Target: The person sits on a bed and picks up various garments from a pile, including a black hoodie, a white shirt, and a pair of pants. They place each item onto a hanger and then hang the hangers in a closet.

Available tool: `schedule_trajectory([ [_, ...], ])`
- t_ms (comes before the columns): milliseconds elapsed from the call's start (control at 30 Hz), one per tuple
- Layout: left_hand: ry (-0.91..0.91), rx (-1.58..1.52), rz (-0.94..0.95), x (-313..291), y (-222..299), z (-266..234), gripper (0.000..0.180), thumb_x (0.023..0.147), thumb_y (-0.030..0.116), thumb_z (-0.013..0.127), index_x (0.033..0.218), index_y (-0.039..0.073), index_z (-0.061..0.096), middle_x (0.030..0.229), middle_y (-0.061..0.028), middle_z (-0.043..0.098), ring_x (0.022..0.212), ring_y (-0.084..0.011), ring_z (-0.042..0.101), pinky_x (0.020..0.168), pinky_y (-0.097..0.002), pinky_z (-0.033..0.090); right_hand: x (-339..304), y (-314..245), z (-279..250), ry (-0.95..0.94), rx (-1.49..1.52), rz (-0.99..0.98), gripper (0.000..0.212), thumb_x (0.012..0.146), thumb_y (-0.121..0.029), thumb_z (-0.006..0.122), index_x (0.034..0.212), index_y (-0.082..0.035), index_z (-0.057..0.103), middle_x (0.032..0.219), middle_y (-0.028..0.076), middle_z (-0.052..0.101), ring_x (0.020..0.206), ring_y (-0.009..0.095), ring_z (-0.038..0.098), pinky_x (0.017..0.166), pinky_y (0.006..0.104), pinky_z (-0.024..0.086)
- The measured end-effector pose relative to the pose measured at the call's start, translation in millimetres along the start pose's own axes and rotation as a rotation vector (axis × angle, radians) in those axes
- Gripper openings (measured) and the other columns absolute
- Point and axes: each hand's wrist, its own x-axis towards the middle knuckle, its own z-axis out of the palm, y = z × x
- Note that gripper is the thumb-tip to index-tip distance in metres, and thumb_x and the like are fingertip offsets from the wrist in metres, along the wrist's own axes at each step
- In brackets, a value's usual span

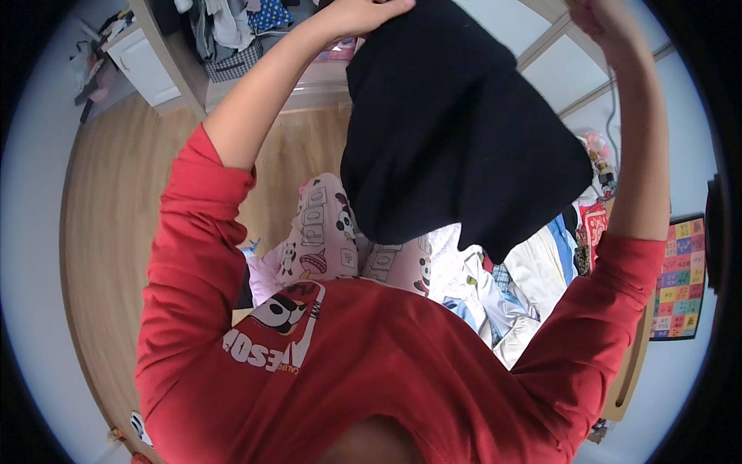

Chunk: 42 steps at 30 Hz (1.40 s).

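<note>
A large black garment (456, 131) hangs spread out in front of me, its lower edge uneven. Its exact kind does not show. At its upper left corner my left hand (365, 15) is closed on the cloth, the thumb lying along the edge and the other fingers partly hidden. My right hand (607, 27) is raised at the upper right, apart from the visible cloth. Its fingers are blurred and cut off by the picture's top edge.
Beside my lap on the right lies a heap of clothes (529, 271) in white, blue and red. An open wardrobe (166, 46) with hanging clothes and a checked fabric box (234, 63) stands ahead on the left. A colourful chart (680, 278) hangs at the far right.
</note>
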Motion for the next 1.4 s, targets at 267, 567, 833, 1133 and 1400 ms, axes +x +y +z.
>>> schedule_trajectory([
  [267,0.127,-1.019,0.130,85.5,44.6,-14.1,0.023,0.084,0.019,0.047,0.088,-0.003,0.054,0.079,-0.0120,0.058,0.069,-0.0235,0.056,0.062,-0.0341,0.046,52.9,29.9,-72.5,-0.128,0.372,0.035,0.023,0.088,-0.019,0.044,0.090,0.003,0.053,0.046,-0.005,0.031,0.037,0.006,0.026,0.034,0.0216,0.020],
  [567,0.300,0.117,0.473,105.2,43.5,-4.7,0.030,0.071,0.023,0.057,0.079,-0.005,0.060,0.077,-0.0215,0.061,0.076,-0.0281,0.060,0.069,-0.0328,0.046,20.4,-22.4,-34.7,-0.078,0.033,0.063,0.020,0.088,-0.016,0.045,0.086,0.002,0.052,0.048,-0.006,0.029,0.038,0.006,0.022,0.037,0.0228,0.018],
  [833,0.290,0.406,0.279,115.5,40.6,-11.0,0.027,0.072,0.024,0.056,0.086,0.001,0.063,0.089,-0.0217,0.059,0.086,-0.0364,0.056,0.076,-0.0383,0.044,13.1,-38.2,-19.0,-0.144,0.184,0.015,0.023,0.089,-0.017,0.042,0.089,0.004,0.050,0.049,-0.006,0.027,0.040,0.006,0.023,0.039,0.0219,0.019],
  [1133,0.662,0.549,0.730,57.7,54.5,10.1,0.021,0.078,0.014,0.053,0.088,-0.004,0.050,0.083,-0.0246,0.055,0.080,-0.0372,0.055,0.070,-0.0402,0.043,28.5,-22.5,-15.9,-0.111,0.395,0.075,0.023,0.089,-0.015,0.040,0.068,-0.006,0.044,0.049,-0.005,0.030,0.041,0.007,0.025,0.038,0.0219,0.020],
  [1400,-0.491,-0.679,0.041,-6.0,162.4,-21.6,0.052,0.087,0.045,0.037,0.104,-0.003,0.043,0.084,-0.0148,0.056,0.081,-0.0225,0.059,0.074,-0.0345,0.050,116.5,-7.2,22.8,0.029,0.808,-0.048,0.016,0.080,-0.003,0.034,0.069,-0.002,0.046,0.055,0.008,0.042,0.045,0.015,0.039,0.040,0.0283,0.032],
])
